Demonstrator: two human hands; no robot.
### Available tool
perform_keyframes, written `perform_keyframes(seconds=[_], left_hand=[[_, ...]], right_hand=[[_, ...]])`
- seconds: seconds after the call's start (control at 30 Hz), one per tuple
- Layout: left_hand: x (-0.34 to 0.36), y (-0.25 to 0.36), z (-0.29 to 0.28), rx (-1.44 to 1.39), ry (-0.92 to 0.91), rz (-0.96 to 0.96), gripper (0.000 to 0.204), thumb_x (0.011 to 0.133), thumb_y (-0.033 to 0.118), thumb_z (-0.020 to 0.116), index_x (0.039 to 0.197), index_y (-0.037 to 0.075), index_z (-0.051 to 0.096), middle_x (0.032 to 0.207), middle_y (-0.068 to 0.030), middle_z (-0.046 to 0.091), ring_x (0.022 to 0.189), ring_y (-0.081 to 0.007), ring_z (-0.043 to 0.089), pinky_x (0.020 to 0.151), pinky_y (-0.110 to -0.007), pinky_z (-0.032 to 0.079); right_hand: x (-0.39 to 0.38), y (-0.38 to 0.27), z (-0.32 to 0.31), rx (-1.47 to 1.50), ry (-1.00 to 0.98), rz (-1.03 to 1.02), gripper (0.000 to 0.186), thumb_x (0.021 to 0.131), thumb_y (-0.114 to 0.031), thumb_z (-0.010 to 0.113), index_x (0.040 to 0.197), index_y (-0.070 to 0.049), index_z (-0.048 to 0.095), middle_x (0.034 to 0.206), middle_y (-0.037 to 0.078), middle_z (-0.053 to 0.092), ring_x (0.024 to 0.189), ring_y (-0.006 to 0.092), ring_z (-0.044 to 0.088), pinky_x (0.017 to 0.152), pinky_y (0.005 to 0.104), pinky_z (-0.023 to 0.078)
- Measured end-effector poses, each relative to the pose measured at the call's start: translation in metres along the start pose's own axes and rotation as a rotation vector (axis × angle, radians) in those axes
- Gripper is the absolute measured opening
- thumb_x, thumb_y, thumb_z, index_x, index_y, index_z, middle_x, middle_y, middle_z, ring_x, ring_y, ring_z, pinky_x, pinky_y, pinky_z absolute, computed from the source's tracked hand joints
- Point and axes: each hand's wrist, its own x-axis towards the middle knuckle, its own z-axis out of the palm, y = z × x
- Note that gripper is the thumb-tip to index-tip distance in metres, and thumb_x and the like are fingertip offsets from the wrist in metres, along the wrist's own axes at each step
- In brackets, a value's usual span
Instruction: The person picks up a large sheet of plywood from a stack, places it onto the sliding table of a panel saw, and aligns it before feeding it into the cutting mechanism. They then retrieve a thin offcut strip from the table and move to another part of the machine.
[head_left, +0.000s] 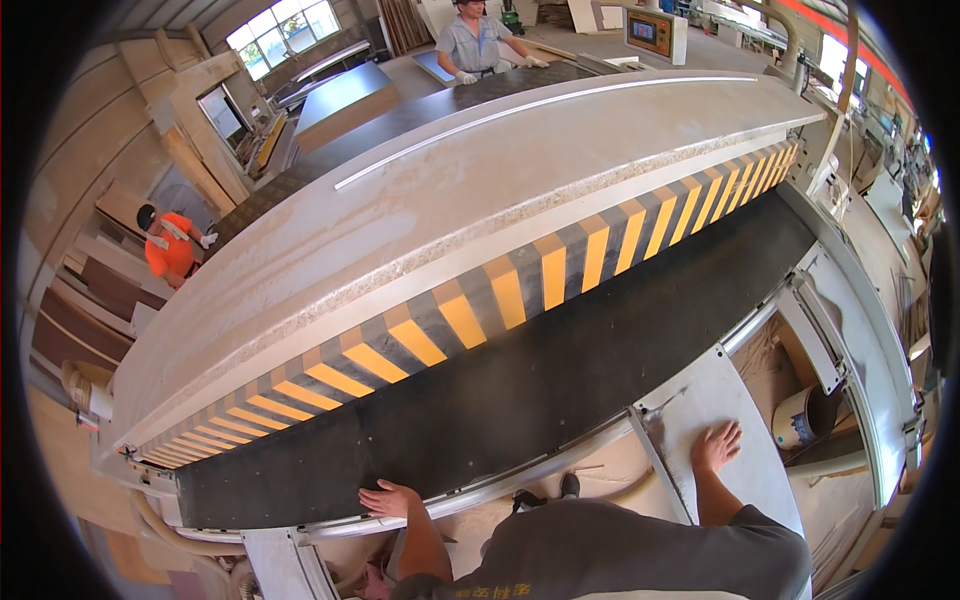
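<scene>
My left hand (390, 499) lies at the near edge of a long dark flat panel (480, 400), fingers stretched out and apart. On the pale metal support table (690, 400) to the right rests my right hand (716, 448), palm down with fingers spread. Neither hand grips anything. Beyond the panel runs a machine's long beam with yellow and black stripes (553, 270). The panel's far edge meets this striped front; whether it continues underneath is hidden.
A broad dusty machine cover (400, 220) rises behind the stripes. One co-worker in grey (480, 45) stands at the far side, another in orange (172, 245) at the left. A bucket (803, 418) sits below the right-hand frame. A control box (655, 37) stands at the back.
</scene>
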Motion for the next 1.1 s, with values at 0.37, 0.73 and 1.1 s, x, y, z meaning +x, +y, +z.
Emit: perform_keyframes(seconds=[0.37, 0.73, 1.1], left_hand=[[0.0, 0.0, 0.005, -0.03, -0.002, 0.014, 0.066, 0.112, 0.051, 0.037, 0.156, 0.002, 0.042, 0.159, -0.0186, 0.047, 0.151, -0.0374, 0.039, 0.123, -0.063, 0.027], [-0.002, -0.018, 0.001, -0.232, -0.187, 0.052, 0.065, 0.112, 0.052, 0.038, 0.157, 0.006, 0.041, 0.163, -0.0143, 0.043, 0.155, -0.0356, 0.033, 0.122, -0.071, 0.018], [0.002, -0.042, 0.01, -0.442, -0.258, 0.203, 0.064, 0.112, 0.047, 0.039, 0.159, 0.003, 0.039, 0.168, -0.0173, 0.036, 0.157, -0.0383, 0.028, 0.123, -0.072, 0.01]], right_hand=[[0.008, 0.003, 0.013, -0.008, -0.012, -0.001, 0.076, 0.106, -0.046, 0.048, 0.167, -0.008, 0.024, 0.176, 0.009, 0.021, 0.164, 0.0296, 0.013, 0.129, 0.0568, 0.012], [0.005, 0.011, 0.004, 0.068, 0.004, -0.025, 0.078, 0.104, -0.046, 0.051, 0.167, -0.008, 0.026, 0.177, 0.01, 0.019, 0.164, 0.0295, 0.012, 0.129, 0.0575, 0.011], [-0.034, 0.041, -0.011, 0.088, -0.153, -0.264, 0.089, 0.099, -0.051, 0.062, 0.167, -0.008, 0.023, 0.176, 0.016, 0.015, 0.164, 0.0344, 0.008, 0.131, 0.0525, 0.013]])
